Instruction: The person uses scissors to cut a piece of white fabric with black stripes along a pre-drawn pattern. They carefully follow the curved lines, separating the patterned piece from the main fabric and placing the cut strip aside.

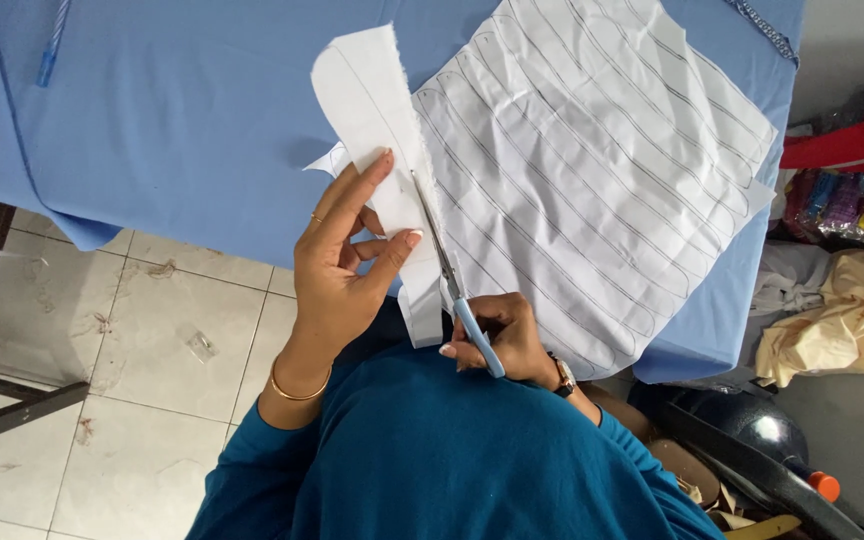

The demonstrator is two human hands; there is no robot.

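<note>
**Scissors partway along a marked line, strip held to the left**

Teal sleeves fill the bottom of the view, closest to the camera, and both hands are extended from them over the edge of a table draped in blue cloth (172,120). Blue-handled scissors (449,280) are gripped by the right hand (502,340), fingers closed through the handle loops, blades pointing up and slightly left, away from the body. The blades are set in a cut that runs between a large white sheet (602,170), ruled with long rounded outlines, and a narrow white strip (367,110) already partly separated from it. The strip is pinched by the left hand (337,270), thumb and fingers closed on its lower part, just left of the blades. The strip's long axis is seen to lie nearly parallel to the scissors, and the uncut stretch lies ahead of the blade tips, farther from the body. A tiled floor (152,340) is visible below the table edge at left.
</note>
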